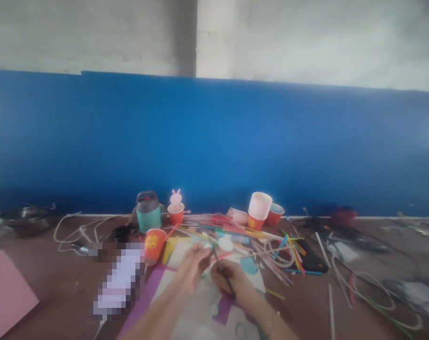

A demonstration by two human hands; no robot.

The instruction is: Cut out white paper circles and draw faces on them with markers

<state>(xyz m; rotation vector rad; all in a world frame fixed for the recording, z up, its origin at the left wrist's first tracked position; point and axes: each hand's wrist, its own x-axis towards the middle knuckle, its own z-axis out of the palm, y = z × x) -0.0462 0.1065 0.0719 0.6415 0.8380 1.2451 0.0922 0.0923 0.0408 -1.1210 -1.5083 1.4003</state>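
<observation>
My left hand (194, 264) is closed, its fingertips pinching a small pale piece (207, 244) with a greenish tint, probably paper. In my right hand (233, 279) are what look like slim dark scissors (215, 252), blurred, pointing up and away beside the left fingertips. Below both hands lie white sheets (196, 316) with a purple piece (223, 309) and small round cutouts on them. A white round disc (225, 244) and a blue paper piece (248, 265) rest just past my right hand.
An orange paper cup (155, 245), a teal bottle (148, 215) and a cup with a bunny figure (176, 212) stand left. Stacked paper cups (259, 208) stand behind scattered coloured strips (295, 255). Cables (373, 288) lie right, pink paper (9, 293) far left. A blue panel (214, 146) borders the back.
</observation>
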